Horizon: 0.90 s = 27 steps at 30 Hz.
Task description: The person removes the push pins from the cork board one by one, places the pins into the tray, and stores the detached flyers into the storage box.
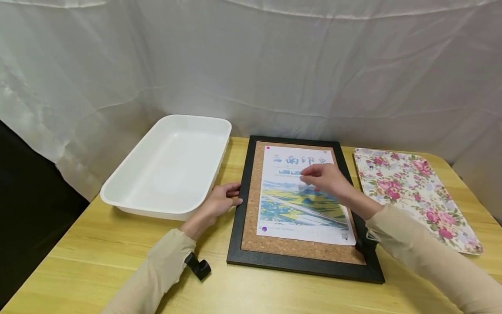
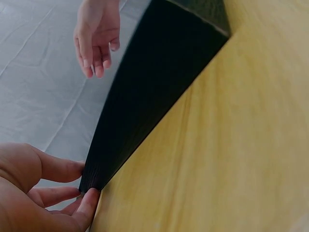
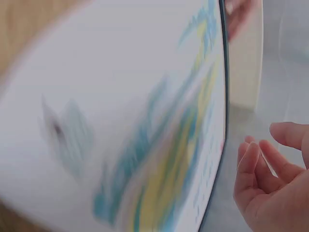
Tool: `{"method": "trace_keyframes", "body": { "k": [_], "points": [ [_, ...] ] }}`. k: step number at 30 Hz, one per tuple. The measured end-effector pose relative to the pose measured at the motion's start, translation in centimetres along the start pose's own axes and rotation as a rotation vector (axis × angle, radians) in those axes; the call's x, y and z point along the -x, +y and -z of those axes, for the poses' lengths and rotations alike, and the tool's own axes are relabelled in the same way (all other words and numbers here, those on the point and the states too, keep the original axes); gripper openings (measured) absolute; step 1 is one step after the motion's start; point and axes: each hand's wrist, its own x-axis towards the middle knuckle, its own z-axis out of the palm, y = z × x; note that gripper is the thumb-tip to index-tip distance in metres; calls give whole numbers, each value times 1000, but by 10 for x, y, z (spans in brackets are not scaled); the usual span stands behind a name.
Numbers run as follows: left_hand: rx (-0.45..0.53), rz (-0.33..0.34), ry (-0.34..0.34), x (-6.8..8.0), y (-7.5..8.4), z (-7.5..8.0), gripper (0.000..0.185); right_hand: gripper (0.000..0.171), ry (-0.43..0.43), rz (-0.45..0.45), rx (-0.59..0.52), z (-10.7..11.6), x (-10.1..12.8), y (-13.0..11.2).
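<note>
1. Your left hand (image 1: 219,201) rests at the left edge of the black-framed cork board (image 1: 251,226). The fingertips (image 2: 89,195) touch the frame's outer side; the fingers are loosely extended and do not wrap around it.
2. Your right hand (image 1: 325,179) hovers over the upper half of the printed poster (image 1: 298,209). In the head view the fingers are drawn together near the thumb, close to the paper surface. You cannot tell from that view whether they pinch anything or touch the paper.
3. In the right wrist view the fingers (image 3: 251,164) are relaxed and slightly curved, and hold nothing visible. That view is blurred.
4. The poster lies flat on the cork panel inside the frame. A purple pin (image 1: 264,228) sits at its near left corner, and a pink pin (image 1: 268,148) at its far left corner.
5. The cork board lies flat on the wooden table (image 1: 98,261), near the middle.
6. A white plastic tub (image 1: 168,170) stands just left of the board, beside your left hand.
7. A floral tray (image 1: 415,196) lies to the right of the board.
8. A white cloth backdrop (image 1: 274,61) hangs behind the table.
</note>
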Motion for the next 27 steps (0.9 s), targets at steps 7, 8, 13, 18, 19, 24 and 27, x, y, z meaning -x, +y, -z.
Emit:
{"method": "trace_keyframes", "body": {
  "k": [7,8,13,18,19,24,27],
  "points": [
    [7,3,1,0,1,-1,56,26,-101,13,-36,-29,12,-6],
    [7,3,2,-1,1,-2,56,26,-111,12,-38,-32,13,-7],
    [9,3,-1,-1,1,-2,56,21,-171,47,-37,-44,20,-10],
    [16,-1,-1,-2,1,-2,56,18,-248,77,-48,-52,26,-14],
    [17,-4,-1,-2,1,-2,55,18,-258,79,-45,-54,28,-15],
    [10,-7,0,-1,-1,-1,55,14,-314,116,-41,-63,32,-17],
    [5,-12,-1,-1,-1,-1,55,12,-362,158,-29,-67,33,-18]
  ]
}}
